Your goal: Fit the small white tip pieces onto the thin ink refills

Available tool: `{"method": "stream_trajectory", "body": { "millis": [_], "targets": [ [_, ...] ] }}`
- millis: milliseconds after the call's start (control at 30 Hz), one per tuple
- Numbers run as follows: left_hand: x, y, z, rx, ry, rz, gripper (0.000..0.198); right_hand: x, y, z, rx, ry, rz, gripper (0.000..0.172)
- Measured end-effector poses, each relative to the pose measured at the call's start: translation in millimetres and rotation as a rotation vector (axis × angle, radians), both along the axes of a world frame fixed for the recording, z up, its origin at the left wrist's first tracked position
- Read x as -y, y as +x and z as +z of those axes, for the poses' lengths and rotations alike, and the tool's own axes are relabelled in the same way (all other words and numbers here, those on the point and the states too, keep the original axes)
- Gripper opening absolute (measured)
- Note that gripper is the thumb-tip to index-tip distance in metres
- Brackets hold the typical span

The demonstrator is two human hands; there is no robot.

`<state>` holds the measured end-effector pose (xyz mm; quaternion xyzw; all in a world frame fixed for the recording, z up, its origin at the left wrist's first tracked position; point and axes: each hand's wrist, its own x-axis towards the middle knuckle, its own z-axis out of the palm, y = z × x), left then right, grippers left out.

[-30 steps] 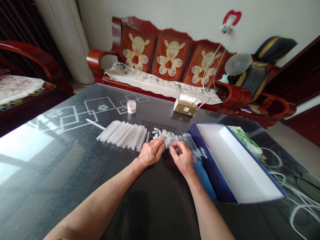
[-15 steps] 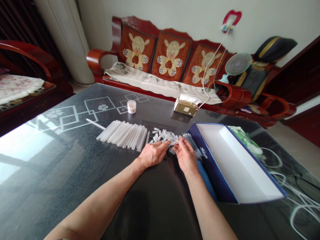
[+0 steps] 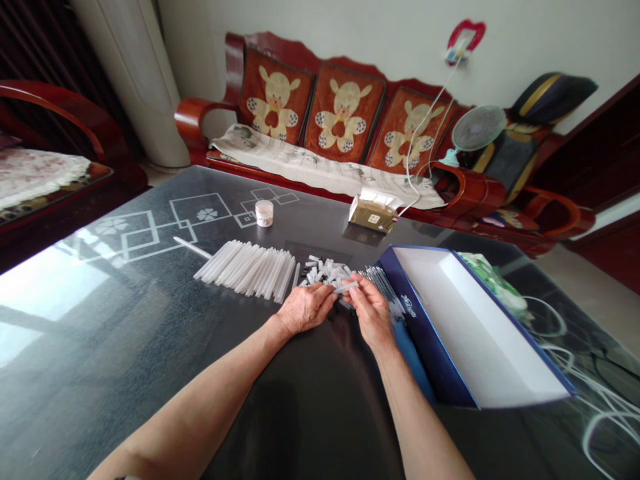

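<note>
A small translucent pen cap (image 3: 346, 287) is pinched in my right hand (image 3: 373, 310), between thumb and fingers. My left hand (image 3: 307, 308) is closed, its fingertips at the cap's left end; what lies inside them is partly hidden. Just beyond both hands is a loose pile of white caps (image 3: 327, 270) mixed with small black pieces. To the left, translucent white pen barrels (image 3: 250, 270) lie side by side in a row. Thin pen refills (image 3: 385, 290) with metal tips lie right of my right hand, against the blue box.
An open blue box (image 3: 480, 320) with a white inside stands on the right of the dark glossy table (image 3: 150, 347). Farther back are a small white jar (image 3: 264, 213) and a tissue pack (image 3: 373, 212). White cables (image 3: 600, 393) and a green-white packet (image 3: 493, 283) lie beyond the box.
My right hand has turned slightly, and the pen cap now shows more plainly between the hands. My left fingers have curled in from the pile.
</note>
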<state>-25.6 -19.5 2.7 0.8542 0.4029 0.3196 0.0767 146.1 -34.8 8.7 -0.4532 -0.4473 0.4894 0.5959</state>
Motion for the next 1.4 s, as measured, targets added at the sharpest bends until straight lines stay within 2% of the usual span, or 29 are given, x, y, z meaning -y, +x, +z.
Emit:
{"method": "stream_trajectory", "body": {
  "millis": [233,467,633,733,933,1033,1133,1233,1333,1400],
  "targets": [
    [0,-2,1.5,-0.118,0.123,0.053,0.037,2,-8,3.8,-0.042,-0.098,-0.070,0.033],
    [1,-1,-1.3,-0.122,0.210,0.090,0.030,3,-15,8.4,-0.135,-0.185,-0.133,0.033],
    [-2,-2,-2.0,-0.123,0.225,0.066,0.032,3,-11,10.5,-0.099,-0.215,-0.092,0.031],
    [-4,-3,0.4,-0.120,0.282,0.074,0.031,4,-3,14.9,0.071,-0.139,-0.023,0.026],
    [-7,-4,-0.1,-0.112,0.360,0.042,0.030,6,3,31.4,0.693,0.184,0.071,0.013],
    [-7,-4,0.3,-0.077,0.355,0.008,0.033,8,6,42.2,0.924,0.301,0.112,0.013],
    [-5,-5,3.0,0.003,0.356,0.062,0.044,9,31,56.3,1.112,0.321,0.058,0.017],
    [-4,-4,4.5,0.085,0.359,0.126,0.046,0,83,70.5,1.190,0.262,-0.144,0.019],
    [-5,-4,3.1,0.114,0.356,0.117,0.041,-21,145,76.3,1.315,0.043,-0.381,0.025],
    [-6,-4,1.1,0.128,0.357,0.109,0.038,-37,179,71.9,1.409,-0.170,-0.468,0.025]
  ]
}}
